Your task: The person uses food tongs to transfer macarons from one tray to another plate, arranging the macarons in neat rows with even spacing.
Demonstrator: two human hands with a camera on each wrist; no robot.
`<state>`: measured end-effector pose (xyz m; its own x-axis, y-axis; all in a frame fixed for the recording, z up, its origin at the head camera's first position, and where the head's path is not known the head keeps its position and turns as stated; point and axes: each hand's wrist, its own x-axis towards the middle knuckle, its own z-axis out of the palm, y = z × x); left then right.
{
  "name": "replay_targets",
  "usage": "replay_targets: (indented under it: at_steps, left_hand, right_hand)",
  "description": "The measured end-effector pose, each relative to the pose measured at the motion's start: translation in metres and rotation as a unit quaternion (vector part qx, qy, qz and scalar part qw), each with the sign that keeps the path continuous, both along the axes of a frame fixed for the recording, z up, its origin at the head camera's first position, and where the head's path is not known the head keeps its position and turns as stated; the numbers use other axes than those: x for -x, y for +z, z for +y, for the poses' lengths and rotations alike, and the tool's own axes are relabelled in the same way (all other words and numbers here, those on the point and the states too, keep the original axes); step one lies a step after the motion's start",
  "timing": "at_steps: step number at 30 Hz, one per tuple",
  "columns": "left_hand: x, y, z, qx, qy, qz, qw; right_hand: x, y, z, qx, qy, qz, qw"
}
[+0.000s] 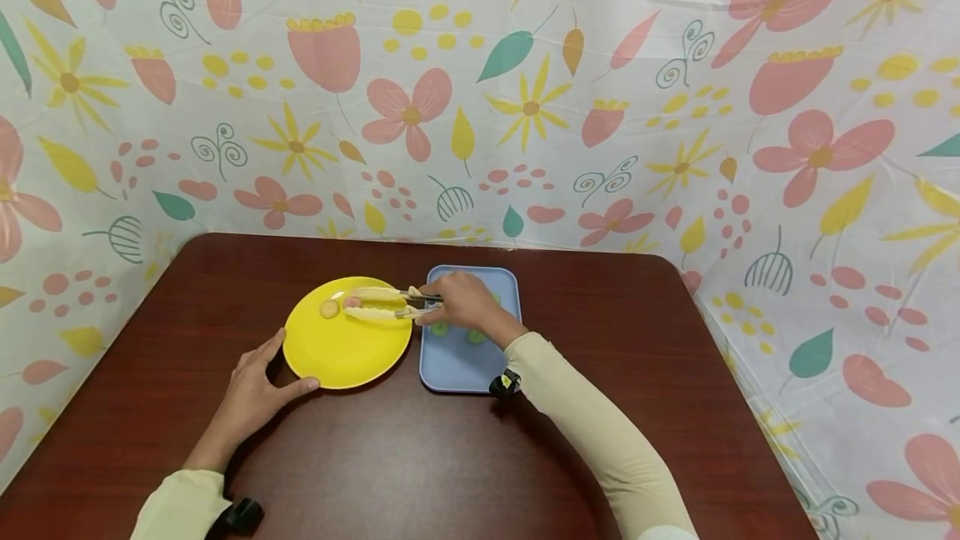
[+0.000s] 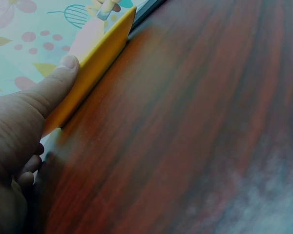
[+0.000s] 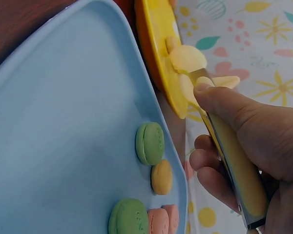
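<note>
My right hand (image 1: 468, 302) grips tongs (image 1: 378, 314) with pale cream tips and metal arms, reaching left over the yellow plate (image 1: 341, 357). A small pink macaron (image 1: 352, 302) lies at the ends of the tong tips, and a yellow macaron (image 1: 329, 309) sits just left of it. At the plate's lower left, my left hand (image 1: 255, 394) touches the rim with thumb and fingers spread apart. In the left wrist view, the thumb (image 2: 63, 73) lies against the plate's edge (image 2: 95, 66).
Right of the plate stands a blue tray (image 1: 457, 369), partly under my right hand and forearm. In the right wrist view it bears green macarons (image 3: 150, 143), a yellow one (image 3: 161, 177) and pink ones (image 3: 158, 222). A flower-patterned sheet (image 1: 525, 148) hangs behind the brown table (image 1: 450, 465).
</note>
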<state>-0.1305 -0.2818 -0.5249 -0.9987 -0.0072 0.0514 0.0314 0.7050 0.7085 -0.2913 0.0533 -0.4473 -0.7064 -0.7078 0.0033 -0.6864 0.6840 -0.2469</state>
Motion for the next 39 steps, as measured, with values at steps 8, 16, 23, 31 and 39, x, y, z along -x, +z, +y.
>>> replay_targets:
  at_steps: [8, 16, 23, 31, 39]
  left_hand:
    - [0.0, -0.002, 0.0, 0.001, 0.002, 0.008, 1.0]
    - [0.001, -0.003, 0.0, -0.003, 0.0, 0.008, 1.0]
    - [0.001, -0.003, 0.001, -0.005, 0.0, 0.009, 1.0]
    - [0.0, -0.003, 0.001, 0.001, 0.001, 0.004, 1.0]
    - [-0.001, -0.003, 0.001, 0.0, 0.003, 0.005, 1.0]
  right_hand:
    - [-0.005, 0.004, 0.009, 0.012, -0.015, -0.007, 1.0]
    - [-0.015, 0.021, 0.041, 0.053, -0.027, 0.01, 0.998]
    - [-0.035, 0.034, 0.078, 0.061, -0.053, 0.031, 0.996]
    - [-0.061, 0.046, 0.116, 0.086, -0.082, 0.039, 0.992]
    - [-0.08, 0.049, 0.153, 0.113, -0.102, 0.044, 0.987]
